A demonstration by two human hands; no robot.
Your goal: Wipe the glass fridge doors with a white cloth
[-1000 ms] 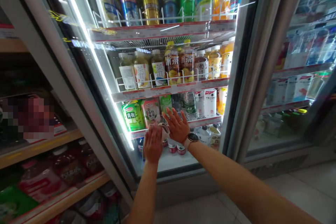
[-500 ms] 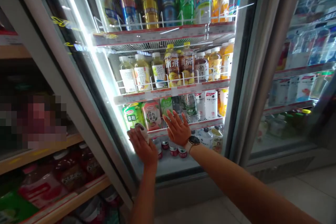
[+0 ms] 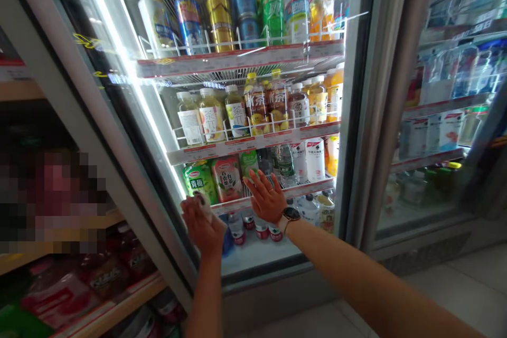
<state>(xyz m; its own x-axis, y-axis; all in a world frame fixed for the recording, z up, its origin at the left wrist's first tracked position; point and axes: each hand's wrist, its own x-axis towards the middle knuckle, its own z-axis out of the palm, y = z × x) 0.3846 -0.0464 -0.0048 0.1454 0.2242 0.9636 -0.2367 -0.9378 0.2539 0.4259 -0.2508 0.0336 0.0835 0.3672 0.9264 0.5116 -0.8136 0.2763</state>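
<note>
My left hand (image 3: pixel 203 226) is closed over a pale, crumpled cloth (image 3: pixel 206 207) at the lower left of a glass fridge door (image 3: pixel 233 269). Most of the cloth is hidden under the palm and fingers. To its right, my right hand (image 3: pixel 267 195) lies flat with its fingers spread, seemingly on the same glass, and holds nothing. A watch (image 3: pixel 291 215) is on the right wrist. Behind the glass, close to the hands, stand a green drink pack (image 3: pixel 200 182) and a red drink pack (image 3: pixel 227 178).
Drink cans (image 3: pixel 221 21) and bottles (image 3: pixel 272 10) fill the lit shelves inside. A metal door frame (image 3: pixel 390 111) runs along the right, with a second fridge beyond it. Wooden shelves (image 3: pixel 114 301) with bottles are at the left. Pale floor tiles (image 3: pixel 455 301) show at the lower right.
My left hand has slid left and slightly down with the cloth. My right hand stays nearly in place over the glass. The view has shifted slightly.
</note>
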